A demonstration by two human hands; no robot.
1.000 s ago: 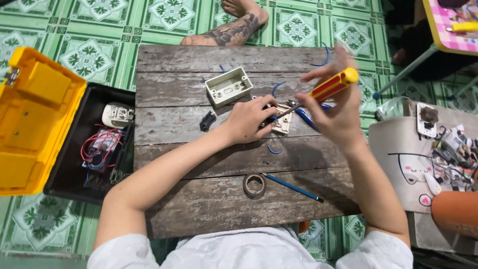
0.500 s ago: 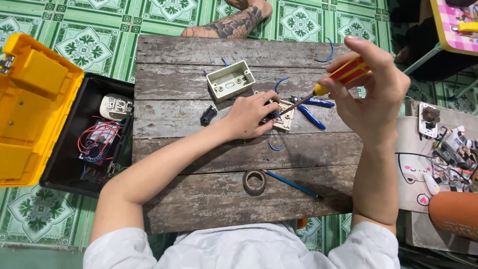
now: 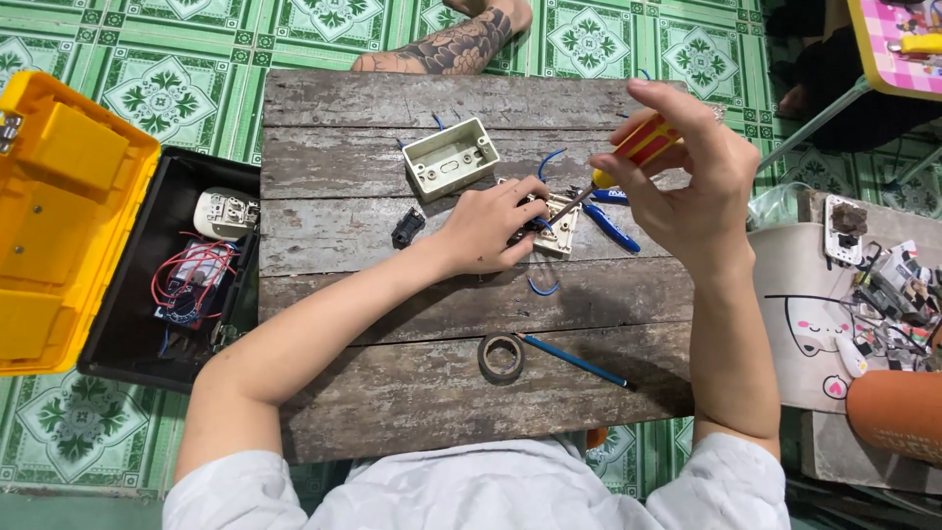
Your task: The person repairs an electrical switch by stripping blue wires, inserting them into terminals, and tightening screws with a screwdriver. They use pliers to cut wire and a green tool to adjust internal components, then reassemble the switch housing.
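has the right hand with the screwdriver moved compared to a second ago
Yes. The right hand with the screwdriver has lifted toward the far edge of the wooden board, away from the blue pliers.

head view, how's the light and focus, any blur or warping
Head view: even, soft light with faint shadows under the left hand and right hand; screwdriver and wooden board look sharp; no strong glare; wide-angle lens bows the floor tiles near the edges.
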